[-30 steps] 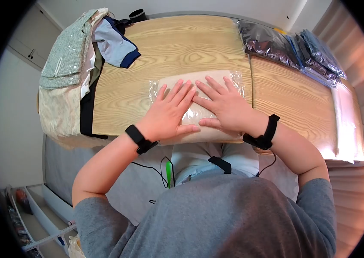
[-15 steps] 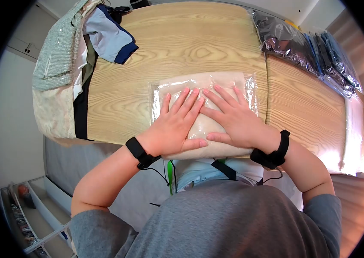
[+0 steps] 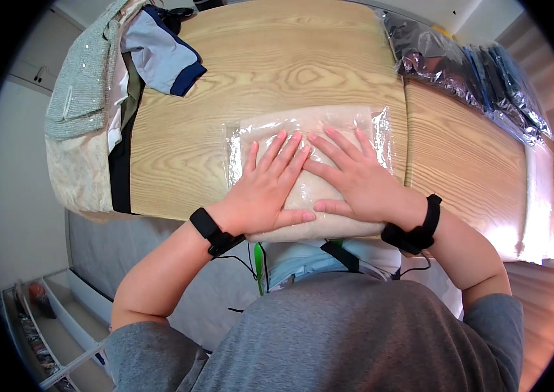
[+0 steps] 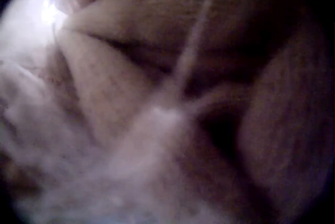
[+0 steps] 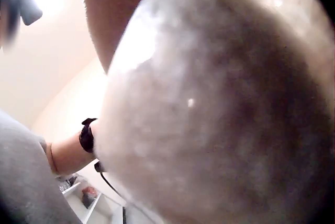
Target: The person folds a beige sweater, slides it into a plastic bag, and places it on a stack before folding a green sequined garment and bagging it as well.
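A beige folded cloth (image 3: 309, 193) lies inside a clear plastic bag (image 3: 382, 140) at the table's near edge. My left hand (image 3: 257, 196) rests flat on the bag's left half, fingers straight and spread. On the right half, my right hand (image 3: 362, 183) presses with its palm down and fingers extended. The two index fingertips almost meet at the middle, and the thumbs point toward each other. Up close in the left wrist view, the beige cloth (image 4: 110, 85) shows folds under wrinkled plastic. A blurred, bulging part of the package (image 5: 209, 109) fills much of the right wrist view.
At the table's left lies a pile of clothes, with a sequined light garment (image 3: 84, 85) and a grey-blue piece with navy trim (image 3: 159, 55). Several bagged dark garments (image 3: 430, 59) are at the back right. Clear plastic sheets (image 3: 539, 202) lie along the right edge of the table (image 3: 277, 59).
The head view has shifted, so the package and both hands appear slightly lower and farther right. Both hands keep the same flat pose on the bag.
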`<state>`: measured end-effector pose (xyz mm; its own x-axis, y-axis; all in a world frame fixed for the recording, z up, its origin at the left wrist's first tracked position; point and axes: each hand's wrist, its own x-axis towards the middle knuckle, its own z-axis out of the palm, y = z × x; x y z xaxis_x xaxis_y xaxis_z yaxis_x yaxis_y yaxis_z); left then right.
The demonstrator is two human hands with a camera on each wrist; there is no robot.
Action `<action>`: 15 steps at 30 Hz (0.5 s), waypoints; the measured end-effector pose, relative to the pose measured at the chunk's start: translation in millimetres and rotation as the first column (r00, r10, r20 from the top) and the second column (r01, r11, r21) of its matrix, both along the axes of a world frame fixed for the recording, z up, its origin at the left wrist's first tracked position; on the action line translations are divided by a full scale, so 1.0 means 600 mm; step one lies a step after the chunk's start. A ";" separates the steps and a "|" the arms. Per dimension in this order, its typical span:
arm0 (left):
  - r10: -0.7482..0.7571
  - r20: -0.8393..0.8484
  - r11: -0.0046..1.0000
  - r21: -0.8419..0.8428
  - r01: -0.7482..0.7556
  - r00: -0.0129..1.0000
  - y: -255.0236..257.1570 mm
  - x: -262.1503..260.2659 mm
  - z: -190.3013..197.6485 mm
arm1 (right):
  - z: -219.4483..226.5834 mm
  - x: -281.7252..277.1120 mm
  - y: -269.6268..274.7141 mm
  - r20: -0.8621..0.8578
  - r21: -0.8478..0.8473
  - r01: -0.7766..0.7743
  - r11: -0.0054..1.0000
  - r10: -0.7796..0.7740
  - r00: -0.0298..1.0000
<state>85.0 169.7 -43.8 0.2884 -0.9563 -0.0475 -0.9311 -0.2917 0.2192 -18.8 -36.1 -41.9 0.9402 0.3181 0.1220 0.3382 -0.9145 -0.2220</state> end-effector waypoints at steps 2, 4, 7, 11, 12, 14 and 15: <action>-0.006 -0.007 1.000 -0.013 0.006 1.000 0.001 -0.001 -0.002 | -0.001 -0.001 0.000 0.008 -0.006 -0.005 1.000 0.005 1.000; 0.007 -0.012 1.000 -0.006 -0.007 1.000 -0.001 0.000 0.001 | 0.003 0.000 -0.002 0.024 -0.021 -0.005 1.000 0.005 1.000; -0.008 -0.114 0.999 -0.039 0.003 0.993 -0.002 0.011 0.014 | 0.019 0.004 -0.011 -0.078 0.089 -0.056 0.994 0.063 0.995; 0.020 -0.440 0.934 -0.312 -0.174 0.898 0.047 0.033 0.051 | 0.045 -0.002 -0.061 -0.011 0.373 0.015 0.928 -0.011 1.000; 0.051 -0.506 0.838 -0.447 -0.312 0.861 0.065 0.033 0.056 | 0.055 -0.019 -0.075 0.013 0.441 0.101 0.892 -0.119 0.993; 0.235 -0.613 0.762 -0.366 -0.535 0.755 0.104 0.030 0.047 | 0.054 -0.046 -0.096 -0.182 0.593 0.399 0.699 -0.367 0.912; 0.399 -0.696 0.637 -0.258 -0.727 0.597 0.120 0.028 0.039 | 0.052 -0.055 -0.100 -0.180 0.593 0.401 0.698 -0.370 0.911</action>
<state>101.6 242.0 -20.5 0.8509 -0.5252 0.0141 -0.2692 -0.4129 0.8701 -52.1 -96.0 -10.8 0.9729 -0.2008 0.1147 -0.0379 -0.6277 -0.7776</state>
